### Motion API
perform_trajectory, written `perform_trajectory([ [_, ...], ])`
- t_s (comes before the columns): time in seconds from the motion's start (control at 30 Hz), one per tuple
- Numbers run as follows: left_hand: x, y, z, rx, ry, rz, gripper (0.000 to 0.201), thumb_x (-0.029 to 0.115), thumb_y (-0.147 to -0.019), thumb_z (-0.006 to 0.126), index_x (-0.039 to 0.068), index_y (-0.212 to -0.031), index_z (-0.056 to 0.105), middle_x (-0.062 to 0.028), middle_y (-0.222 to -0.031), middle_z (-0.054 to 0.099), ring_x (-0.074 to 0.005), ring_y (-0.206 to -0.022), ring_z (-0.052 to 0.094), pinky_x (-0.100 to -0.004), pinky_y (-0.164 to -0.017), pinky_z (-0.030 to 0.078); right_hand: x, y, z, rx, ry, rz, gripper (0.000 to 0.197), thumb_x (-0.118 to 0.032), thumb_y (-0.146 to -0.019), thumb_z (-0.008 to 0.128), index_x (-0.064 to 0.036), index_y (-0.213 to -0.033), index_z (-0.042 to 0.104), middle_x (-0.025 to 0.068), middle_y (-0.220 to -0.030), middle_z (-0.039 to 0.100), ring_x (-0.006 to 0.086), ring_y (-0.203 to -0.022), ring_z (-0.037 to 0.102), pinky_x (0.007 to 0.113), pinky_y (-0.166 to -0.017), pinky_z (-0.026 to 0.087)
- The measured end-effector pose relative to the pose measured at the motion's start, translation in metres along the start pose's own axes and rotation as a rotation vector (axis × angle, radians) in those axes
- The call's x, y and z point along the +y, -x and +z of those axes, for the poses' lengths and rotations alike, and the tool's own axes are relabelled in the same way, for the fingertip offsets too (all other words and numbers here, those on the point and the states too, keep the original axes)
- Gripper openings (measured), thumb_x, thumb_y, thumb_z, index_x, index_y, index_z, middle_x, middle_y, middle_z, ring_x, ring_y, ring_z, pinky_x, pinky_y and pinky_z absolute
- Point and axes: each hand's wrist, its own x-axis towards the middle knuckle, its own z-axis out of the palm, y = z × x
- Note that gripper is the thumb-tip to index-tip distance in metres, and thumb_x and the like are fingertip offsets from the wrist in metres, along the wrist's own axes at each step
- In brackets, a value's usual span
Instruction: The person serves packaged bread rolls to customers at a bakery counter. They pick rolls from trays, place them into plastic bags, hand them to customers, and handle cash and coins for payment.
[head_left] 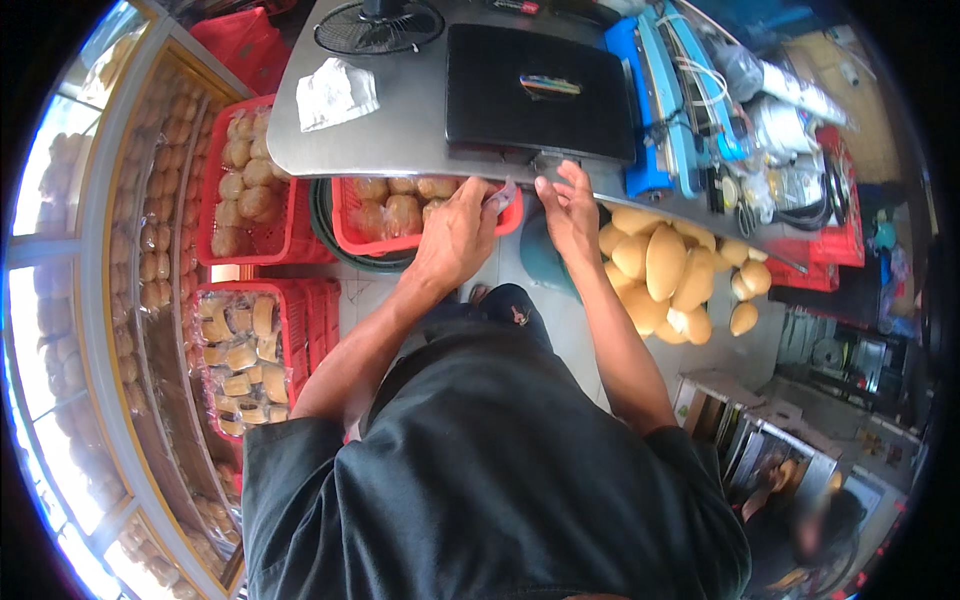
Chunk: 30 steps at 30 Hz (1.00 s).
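My left hand (460, 235) is closed at the front edge of the steel table (400, 130), over a red basket (345, 225) of wrapped round buns (403, 217). A small piece of clear plastic (502, 196) sticks out from its fingertips. To the right, my right hand (572, 215) is raised at the table edge, thumb and fingers apart, with nothing visible in it. Its fingertips are just below a flat black case (540, 95) lying on the table. Below and beside that hand is a pile of yellow oval buns (665, 265).
A black fan (378, 28) and crumpled white paper (336, 95) are on the table. Blue bag sealers (680, 100) stand at its right. Red crates (295, 215) of bread and a glass cabinet (150, 250) are at left. Another person (800, 530) is at lower right.
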Motion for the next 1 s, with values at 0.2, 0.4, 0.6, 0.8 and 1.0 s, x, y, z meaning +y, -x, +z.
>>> perform_trajectory([
  [0.2,-0.021,0.002,-0.024,0.12,-0.03,-0.222,0.017,0.013,-0.101,0.059,0.0,-0.112,0.06,-0.0286,-0.103,0.068,-0.0521,-0.093,0.066,-0.0571,-0.08,0.052,0.052,-0.031,0.016,-0.099,-0.129,0.05,0.029,-0.024,-0.099,0.077,-0.0024,-0.111,0.061,0.0064,-0.099,0.068,0.0151,-0.092,0.066,0.03,-0.083,0.053],
  [0.4,-0.043,0.013,-0.026,0.218,-0.083,-0.26,0.014,0.005,-0.097,0.062,-0.004,-0.108,0.064,-0.0255,-0.101,0.065,-0.0485,-0.095,0.065,-0.0485,-0.081,0.053,0.016,-0.042,-0.025,-0.465,-0.444,0.215,0.02,-0.023,-0.104,0.071,-0.0087,-0.094,0.061,-0.0007,-0.074,0.058,0.0105,-0.062,0.056,0.026,-0.065,0.047],
  [0.6,-0.016,-0.039,-0.031,0.246,-0.077,-0.231,0.016,0.005,-0.098,0.064,-0.003,-0.111,0.069,-0.022,-0.098,0.068,-0.0426,-0.092,0.07,-0.0451,-0.081,0.055,-0.102,-0.14,-0.066,-0.354,-0.29,-0.106,0.025,-0.028,-0.103,0.071,-0.0076,-0.089,0.067,0.0024,-0.076,0.069,0.0105,-0.067,0.064,0.029,-0.072,0.051],
  [0.8,-0.007,-0.125,-0.025,0.266,-0.103,-0.117,0.018,0.012,-0.098,0.066,0.001,-0.111,0.071,-0.0229,-0.099,0.073,-0.0439,-0.093,0.072,-0.0467,-0.08,0.056,-0.135,-0.256,-0.044,-0.166,-0.458,-0.216,0.033,-0.031,-0.097,0.081,0.0016,-0.101,0.075,0.0089,-0.081,0.075,0.0176,-0.066,0.074,0.029,-0.068,0.06],
  [1.0,-0.039,-0.206,-0.002,0.26,-0.109,-0.195,0.027,0.025,-0.101,0.065,0.002,-0.112,0.072,-0.0231,-0.087,0.072,-0.0359,-0.081,0.072,-0.0433,-0.075,0.055,-0.143,-0.333,-0.028,-0.189,-0.584,-0.025,0.038,-0.04,-0.097,0.078,-0.0024,-0.092,0.072,0.0082,-0.076,0.073,0.0205,-0.063,0.073,0.03,-0.06,0.061],
])
